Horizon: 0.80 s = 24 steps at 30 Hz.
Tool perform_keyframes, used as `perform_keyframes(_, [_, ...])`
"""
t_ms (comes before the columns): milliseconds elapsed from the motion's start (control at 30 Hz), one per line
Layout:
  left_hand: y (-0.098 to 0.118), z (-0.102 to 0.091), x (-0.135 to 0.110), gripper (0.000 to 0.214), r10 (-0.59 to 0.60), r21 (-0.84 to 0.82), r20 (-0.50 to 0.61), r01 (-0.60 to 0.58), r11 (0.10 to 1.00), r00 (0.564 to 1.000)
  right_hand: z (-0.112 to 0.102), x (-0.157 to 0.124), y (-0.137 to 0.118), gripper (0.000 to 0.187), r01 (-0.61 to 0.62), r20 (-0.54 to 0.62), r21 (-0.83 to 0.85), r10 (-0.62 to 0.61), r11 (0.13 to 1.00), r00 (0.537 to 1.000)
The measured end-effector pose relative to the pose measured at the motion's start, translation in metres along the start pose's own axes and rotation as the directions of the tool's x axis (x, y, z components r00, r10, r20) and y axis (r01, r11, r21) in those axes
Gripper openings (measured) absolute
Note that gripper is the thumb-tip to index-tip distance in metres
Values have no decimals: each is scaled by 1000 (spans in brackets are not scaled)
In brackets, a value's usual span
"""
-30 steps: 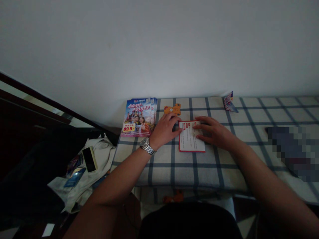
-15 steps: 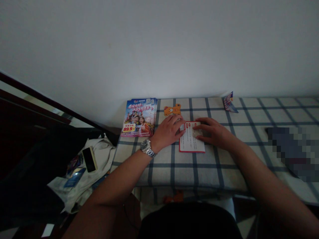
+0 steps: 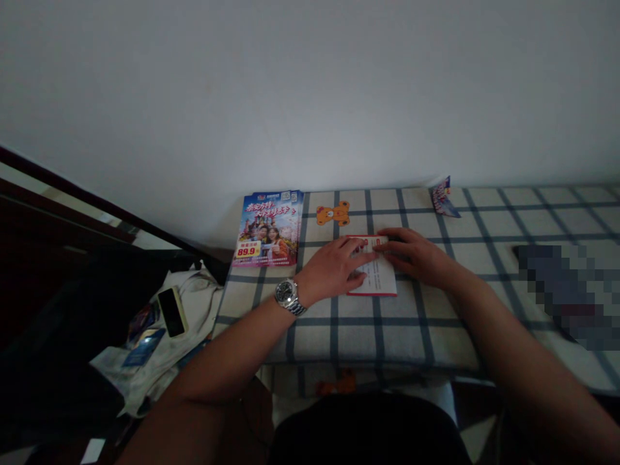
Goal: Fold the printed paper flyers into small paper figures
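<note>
A white sheet with a red border and red print [image 3: 380,278] lies on the checked cloth [image 3: 397,323]. My left hand [image 3: 334,270], with a metal watch on its wrist, lies flat across the sheet's left half, fingers stretched out. My right hand [image 3: 416,257] rests open on the sheet's upper right corner, fingertips pressing down. An orange bear figure [image 3: 333,214] lies just beyond my left hand.
A stack of colourful flyers marked 89.9 [image 3: 268,228] sits at the cloth's far left corner by the wall. A small folded paper piece [image 3: 443,197] stands at the back. To the left, lower down, a phone [image 3: 171,312] lies on pale fabric. A blurred dark patch [image 3: 562,290] is at right.
My left hand has slid right from the sheet's left edge onto the sheet, covering its left half. My right hand has stayed at the upper right corner.
</note>
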State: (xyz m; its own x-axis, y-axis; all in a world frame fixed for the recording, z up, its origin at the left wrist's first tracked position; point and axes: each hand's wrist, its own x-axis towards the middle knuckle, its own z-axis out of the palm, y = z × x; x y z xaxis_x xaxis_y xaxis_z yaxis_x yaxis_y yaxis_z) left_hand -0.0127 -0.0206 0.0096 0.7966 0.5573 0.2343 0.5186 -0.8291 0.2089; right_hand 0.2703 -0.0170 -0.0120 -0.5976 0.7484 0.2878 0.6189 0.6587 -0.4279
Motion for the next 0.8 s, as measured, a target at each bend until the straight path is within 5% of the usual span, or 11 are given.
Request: perform_keyframes(800, [17, 14, 5, 44, 36, 14, -10, -36, 999, 999, -4, 0, 6, 22, -58, -79, -56, 53, 997, 995])
